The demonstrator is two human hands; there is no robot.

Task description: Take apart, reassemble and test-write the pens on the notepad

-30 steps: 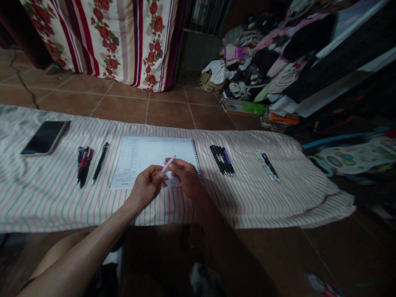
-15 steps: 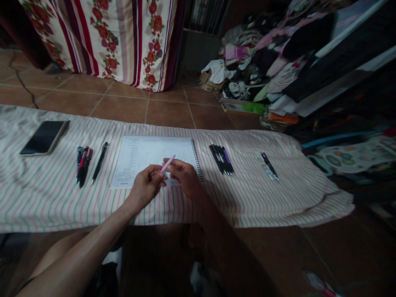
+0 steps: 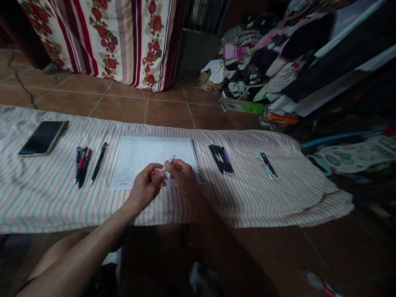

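1. Red-flowered striped bedspread (image 3: 99, 41) hangs at left above terracotta floor tiles (image 3: 123, 108), with a heap of mixed clothes (image 3: 262, 62) at right.
2. Cream cloth with pink and grey stripes (image 3: 46, 202) holds a black glass smartphone (image 3: 42, 138), a cluster of red and black ballpoint pens (image 3: 81, 167) and a lone black pen (image 3: 99, 163).
3. Person's left hand (image 3: 144, 185) curls its fingers narrowly at the lower end of a slim pink pen (image 3: 168, 163), above a spiral notebook with a printed white sheet (image 3: 151, 159).
4. Right hand (image 3: 185, 178) closes in just beside, fingertips at the pen's middle; whether they grip it cannot be told.
5. Bundle of black and purple pens (image 3: 221, 160) and a packaged black pen (image 3: 266, 166) lie further right.
6. Step in hand appears to be handling the pink pen over the sheet; moving it calls for a firm pinch.
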